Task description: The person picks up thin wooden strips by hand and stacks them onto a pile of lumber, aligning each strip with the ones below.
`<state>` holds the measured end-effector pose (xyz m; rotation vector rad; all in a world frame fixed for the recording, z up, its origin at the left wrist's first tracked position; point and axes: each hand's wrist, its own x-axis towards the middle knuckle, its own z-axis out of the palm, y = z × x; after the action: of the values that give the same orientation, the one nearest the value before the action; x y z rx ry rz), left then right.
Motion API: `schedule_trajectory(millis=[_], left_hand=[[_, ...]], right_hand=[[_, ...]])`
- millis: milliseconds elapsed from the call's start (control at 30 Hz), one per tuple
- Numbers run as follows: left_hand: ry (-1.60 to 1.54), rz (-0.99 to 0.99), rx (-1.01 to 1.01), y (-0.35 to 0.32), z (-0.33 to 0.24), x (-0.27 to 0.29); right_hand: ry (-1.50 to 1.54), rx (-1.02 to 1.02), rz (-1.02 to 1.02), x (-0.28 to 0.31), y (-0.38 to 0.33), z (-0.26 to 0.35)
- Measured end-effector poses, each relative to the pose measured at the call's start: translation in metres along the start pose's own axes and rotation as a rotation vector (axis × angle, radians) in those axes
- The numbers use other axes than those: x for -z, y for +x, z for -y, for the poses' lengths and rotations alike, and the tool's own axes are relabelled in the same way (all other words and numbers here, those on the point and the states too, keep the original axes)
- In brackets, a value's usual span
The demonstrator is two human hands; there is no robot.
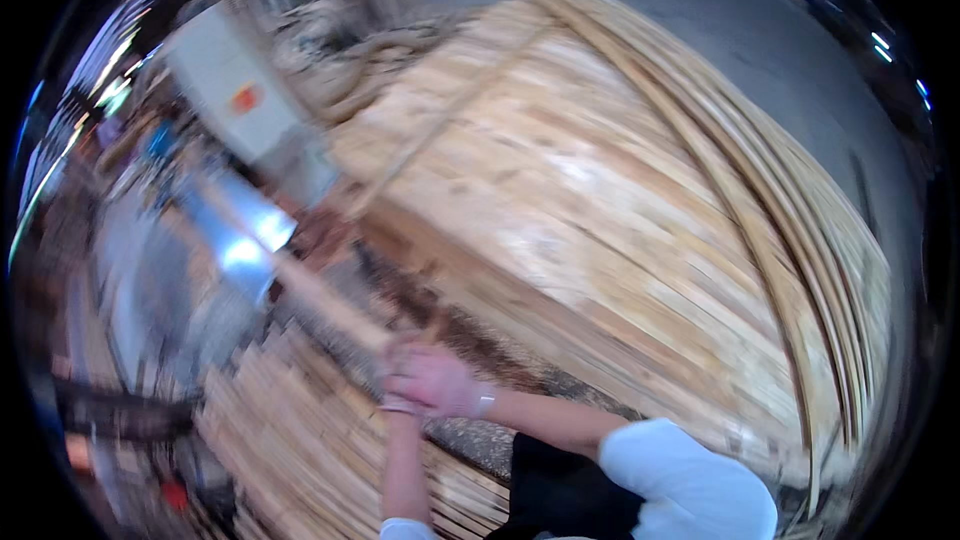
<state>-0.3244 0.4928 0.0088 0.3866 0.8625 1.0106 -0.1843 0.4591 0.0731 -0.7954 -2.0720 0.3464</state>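
Head view was blurred: 2 hands, left hand (400, 402) and right hand (440, 380), gripped 1 long wooden strip (300, 280) beside 2 plank stacks (600, 220).

This was a woodworking shop or sawmill. A big stack of pale planks (600, 220) filled the middle of the view, with thin curved strips (790, 240) piled along its right edge. A second heap of short boards (290, 440) lay at lower left. Sawdust (470, 440) covered the ground between the stacks. A grey machine cabinet (235, 90) stood at upper left beside a shiny metal surface (240, 240). Bare concrete floor (720, 10) ran behind, all blurred by motion.
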Motion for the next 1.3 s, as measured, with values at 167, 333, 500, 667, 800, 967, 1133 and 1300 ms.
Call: schedule_trajectory(millis=[167, 333, 500, 667, 800, 967, 1133, 1300], left_hand=[[-0.087, 0.029, -0.133, 0.056, -0.087, 0.030], [-0.186, -0.434, 0.022, 0.041, 0.009, 0.063], [0.014, -0.429, 0.363, -0.096, 0.221, 0.071], [0.093, -0.638, 0.462, -0.279, 0.384, 0.030], [0.381, -0.420, 0.462, -0.305, 0.434, -0.057], [0.017, 0.398, 0.646, -0.248, 0.485, -0.233], [0.388, 0.212, 0.532, -0.228, 0.556, -0.383], [0.152, 0.130, 0.722, -0.229, 0.599, -0.415]], right_hand=[[-0.262, -0.363, 0.052, 0.015, 0.002, -0.025], [-0.338, -1.082, 0.037, 0.138, -0.211, -0.006], [-0.832, -1.593, -0.168, 0.318, -0.487, 0.107], [-1.179, -2.040, -0.090, 0.469, -0.720, 0.238], [-0.860, -2.242, 0.235, 0.521, -0.815, 0.275], [-0.617, -1.832, 0.189, 0.502, -0.816, 0.332], [-0.326, -1.760, 0.418, 0.439, -0.794, 0.424], [-0.243, -2.029, 0.131, 0.401, -0.802, 0.493]])
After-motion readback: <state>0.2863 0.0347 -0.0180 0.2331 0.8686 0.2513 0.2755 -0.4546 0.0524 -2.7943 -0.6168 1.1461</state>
